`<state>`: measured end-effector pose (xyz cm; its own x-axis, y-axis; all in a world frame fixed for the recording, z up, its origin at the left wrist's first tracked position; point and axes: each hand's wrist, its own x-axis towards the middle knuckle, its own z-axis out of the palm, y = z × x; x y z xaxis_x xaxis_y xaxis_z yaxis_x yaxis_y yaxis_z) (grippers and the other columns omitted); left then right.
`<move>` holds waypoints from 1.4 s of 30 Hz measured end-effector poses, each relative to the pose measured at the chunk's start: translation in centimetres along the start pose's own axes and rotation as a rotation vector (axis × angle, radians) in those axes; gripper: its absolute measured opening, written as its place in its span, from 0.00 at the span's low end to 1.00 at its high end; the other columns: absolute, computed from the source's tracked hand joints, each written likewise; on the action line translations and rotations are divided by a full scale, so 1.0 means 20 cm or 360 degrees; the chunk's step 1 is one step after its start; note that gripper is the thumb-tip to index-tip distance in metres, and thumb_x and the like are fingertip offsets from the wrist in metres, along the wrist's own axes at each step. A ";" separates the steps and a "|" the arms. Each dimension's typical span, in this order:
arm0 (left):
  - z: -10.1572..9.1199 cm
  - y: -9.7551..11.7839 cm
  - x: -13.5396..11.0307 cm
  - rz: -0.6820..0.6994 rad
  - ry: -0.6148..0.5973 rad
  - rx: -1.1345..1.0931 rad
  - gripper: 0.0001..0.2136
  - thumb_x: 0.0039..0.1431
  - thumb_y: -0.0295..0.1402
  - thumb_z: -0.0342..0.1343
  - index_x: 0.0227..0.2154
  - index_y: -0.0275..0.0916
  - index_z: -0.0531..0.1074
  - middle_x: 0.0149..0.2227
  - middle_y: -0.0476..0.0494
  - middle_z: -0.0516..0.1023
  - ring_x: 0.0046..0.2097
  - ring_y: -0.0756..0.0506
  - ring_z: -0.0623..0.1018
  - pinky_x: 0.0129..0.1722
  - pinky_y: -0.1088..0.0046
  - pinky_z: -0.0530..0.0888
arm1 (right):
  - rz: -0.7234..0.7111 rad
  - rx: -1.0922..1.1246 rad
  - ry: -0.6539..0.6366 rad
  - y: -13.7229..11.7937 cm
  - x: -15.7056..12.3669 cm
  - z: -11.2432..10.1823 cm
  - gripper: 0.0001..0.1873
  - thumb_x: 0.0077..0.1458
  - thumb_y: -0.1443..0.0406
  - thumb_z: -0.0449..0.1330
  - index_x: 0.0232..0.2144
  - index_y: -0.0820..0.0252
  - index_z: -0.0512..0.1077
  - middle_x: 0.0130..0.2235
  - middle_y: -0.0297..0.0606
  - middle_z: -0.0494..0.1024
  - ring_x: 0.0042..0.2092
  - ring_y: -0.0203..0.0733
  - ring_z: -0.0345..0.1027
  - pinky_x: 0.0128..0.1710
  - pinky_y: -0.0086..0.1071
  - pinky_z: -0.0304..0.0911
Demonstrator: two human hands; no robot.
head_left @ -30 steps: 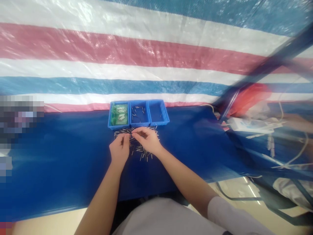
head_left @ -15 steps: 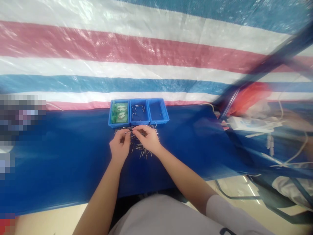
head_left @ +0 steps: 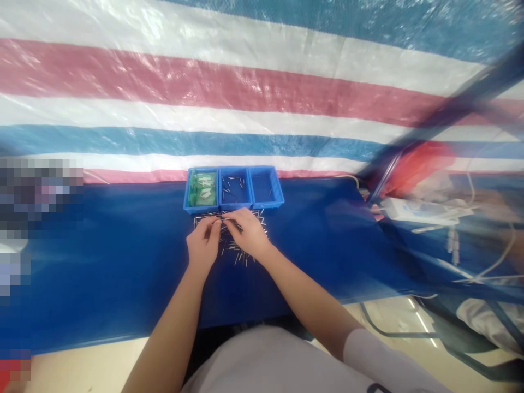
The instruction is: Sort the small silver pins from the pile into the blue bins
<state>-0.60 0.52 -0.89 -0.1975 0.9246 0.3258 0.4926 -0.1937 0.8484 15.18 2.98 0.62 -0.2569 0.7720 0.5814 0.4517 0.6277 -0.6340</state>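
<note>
My left hand and my right hand are both closed in a pinch, fingertips almost meeting. A thin dark pin seems to run between them, too small to see clearly. Under and around my hands lies a loose pile of thin metal pins, partly covered by my fingers. Just beyond stand three blue bins side by side. The left bin holds a green bag with small white pieces on it. Several pins lie in the middle bin, and the right bin has a small pin in it.
A blue cloth covers the table. Behind it hangs a striped plastic sheet. To the right are a red bag, a white power strip with cables, and a metal frame. The left edge is pixelated.
My hands stay pinched together over the pile, with only slight finger movement. The whole view has shifted a little, so the bins and table appear slightly further right.
</note>
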 end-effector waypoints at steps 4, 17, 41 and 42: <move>0.00 0.00 0.00 -0.0008 0.0013 0.0006 0.12 0.63 0.42 0.55 0.42 0.40 0.76 0.33 0.49 0.80 0.31 0.52 0.78 0.37 0.76 0.73 | -0.0047 -0.0177 -0.0057 0.02 -0.01 0.01 0.12 0.66 0.64 0.55 0.48 0.58 0.75 0.44 0.42 0.80 0.46 0.44 0.69 0.51 0.41 0.67; 0.02 -0.01 0.00 -0.0027 0.0004 0.0095 0.13 0.62 0.42 0.54 0.41 0.39 0.76 0.31 0.48 0.79 0.33 0.50 0.78 0.36 0.76 0.73 | 0.0035 -0.0417 -0.0198 0.04 -0.02 0.05 0.14 0.67 0.62 0.53 0.47 0.60 0.75 0.43 0.44 0.80 0.47 0.45 0.68 0.50 0.42 0.63; 0.00 0.01 -0.01 0.0071 -0.0047 0.0142 0.11 0.64 0.39 0.52 0.41 0.40 0.77 0.36 0.46 0.81 0.35 0.50 0.79 0.40 0.74 0.75 | -0.0045 -0.0364 -0.0197 0.02 0.01 0.02 0.12 0.65 0.66 0.54 0.47 0.60 0.75 0.44 0.42 0.80 0.47 0.44 0.68 0.51 0.42 0.65; 0.00 0.01 -0.01 0.0076 -0.0045 0.0141 0.11 0.64 0.39 0.52 0.41 0.40 0.77 0.36 0.45 0.81 0.35 0.50 0.79 0.40 0.74 0.75 | -0.0050 -0.0347 -0.0197 0.02 0.00 0.00 0.12 0.65 0.65 0.54 0.47 0.60 0.75 0.44 0.42 0.80 0.47 0.44 0.68 0.51 0.42 0.66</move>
<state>-0.54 0.33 -0.81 -0.1486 0.9240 0.3522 0.5744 -0.2093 0.7913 15.23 3.23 0.40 -0.3704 0.7671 0.5237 0.6120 0.6257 -0.4837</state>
